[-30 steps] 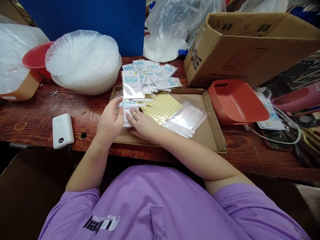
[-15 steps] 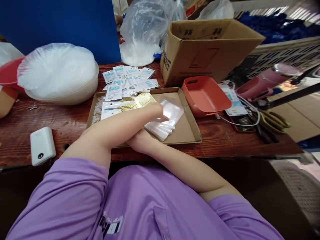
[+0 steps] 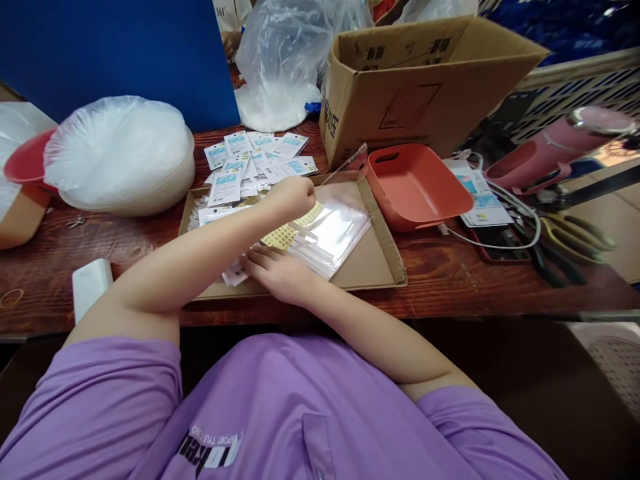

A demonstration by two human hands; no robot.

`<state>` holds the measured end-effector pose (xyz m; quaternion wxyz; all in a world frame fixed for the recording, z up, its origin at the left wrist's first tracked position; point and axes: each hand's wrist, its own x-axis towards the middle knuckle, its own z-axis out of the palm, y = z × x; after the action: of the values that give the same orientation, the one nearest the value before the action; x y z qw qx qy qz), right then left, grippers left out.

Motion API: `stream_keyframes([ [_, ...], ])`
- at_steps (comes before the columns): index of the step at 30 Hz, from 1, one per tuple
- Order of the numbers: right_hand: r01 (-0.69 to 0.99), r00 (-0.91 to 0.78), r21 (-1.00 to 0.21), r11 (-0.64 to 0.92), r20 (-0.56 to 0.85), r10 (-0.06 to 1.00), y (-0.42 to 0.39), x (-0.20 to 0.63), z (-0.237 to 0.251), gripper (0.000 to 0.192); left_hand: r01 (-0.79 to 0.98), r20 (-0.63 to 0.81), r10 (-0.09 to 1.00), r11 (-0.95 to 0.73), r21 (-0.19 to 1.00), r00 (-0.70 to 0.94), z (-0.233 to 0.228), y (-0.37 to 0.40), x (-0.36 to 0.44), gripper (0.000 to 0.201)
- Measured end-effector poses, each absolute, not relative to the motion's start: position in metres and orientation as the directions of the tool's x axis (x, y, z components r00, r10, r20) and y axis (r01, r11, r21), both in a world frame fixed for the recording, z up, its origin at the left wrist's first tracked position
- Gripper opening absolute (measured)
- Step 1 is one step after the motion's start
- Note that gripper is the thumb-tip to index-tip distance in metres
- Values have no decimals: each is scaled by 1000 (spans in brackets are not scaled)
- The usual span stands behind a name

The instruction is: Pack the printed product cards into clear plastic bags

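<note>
My left arm crosses to the right over a flat cardboard tray (image 3: 391, 261). My left hand (image 3: 293, 197) is closed on a clear plastic bag (image 3: 346, 162), which it lifts off the stack of clear bags (image 3: 343, 230) in the tray. My right hand (image 3: 280, 272) lies flat near the tray's front edge, with its fingers resting on small white packets (image 3: 234, 274). A yellow sticker sheet (image 3: 281, 237) lies between the two hands. Printed blue-and-white packets (image 3: 260, 157) are piled at the tray's far edge.
An orange-red basket (image 3: 415, 190) and an open cardboard box (image 3: 415, 93) stand to the right. A plastic-covered white bowl (image 3: 120, 157) sits at the left and a white power bank (image 3: 91, 285) near the front edge. Scissors (image 3: 575, 235), a cable (image 3: 520, 223) and a pink bottle (image 3: 560, 143) lie at the far right.
My left hand has reached across to the clear bag stack and now raises one bag. My right hand has slid toward the tray's front edge. The view has swung right.
</note>
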<state>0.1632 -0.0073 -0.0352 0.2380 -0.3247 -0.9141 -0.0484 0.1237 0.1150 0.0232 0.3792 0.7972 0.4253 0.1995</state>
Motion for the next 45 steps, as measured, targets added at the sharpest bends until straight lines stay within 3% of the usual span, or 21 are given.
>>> stream_keyframes([
  [2,578,-636,2,816,628,449,-25,186,-32,31,460,37,868,-298,836,495,38,104,102,9],
  [4,481,-616,61,875,734,288,-46,211,-30,24,302,-47,907,-90,949,418,46,92,78,17],
  [6,470,-530,89,878,824,199,-64,231,-27,16,102,-151,924,123,987,351,48,79,54,21],
  [8,522,-452,58,851,865,218,-75,243,-26,12,-102,-214,927,256,961,309,46,63,34,23],
  [11,506,-469,9,863,842,267,-78,243,-27,14,-349,-289,913,381,856,287,39,36,18,23],
  [16,408,-549,-35,912,789,276,-68,230,-31,19,-524,-356,880,474,707,315,30,0,8,38],
  [22,517,-543,-62,854,748,383,-62,234,-38,31,-573,-303,912,409,711,275,25,-11,-9,38],
  [28,636,-571,59,769,706,419,-55,203,-31,32,-616,-211,973,226,755,98,18,-20,4,29],
  [31,667,-609,76,741,629,483,-48,184,-18,33,-585,-176,976,219,781,131,11,-22,5,27],
  [35,617,-682,96,781,562,469,-34,166,-1,38,-524,-174,954,281,804,244,7,-26,-15,33],
  [39,550,-716,26,835,529,455,-22,137,8,41,-481,-97,966,204,853,238,12,-39,-51,35],
  [45,271,-819,-112,956,495,290,-8,99,19,47,-282,26,965,51,958,261,20,-66,-99,63],
])
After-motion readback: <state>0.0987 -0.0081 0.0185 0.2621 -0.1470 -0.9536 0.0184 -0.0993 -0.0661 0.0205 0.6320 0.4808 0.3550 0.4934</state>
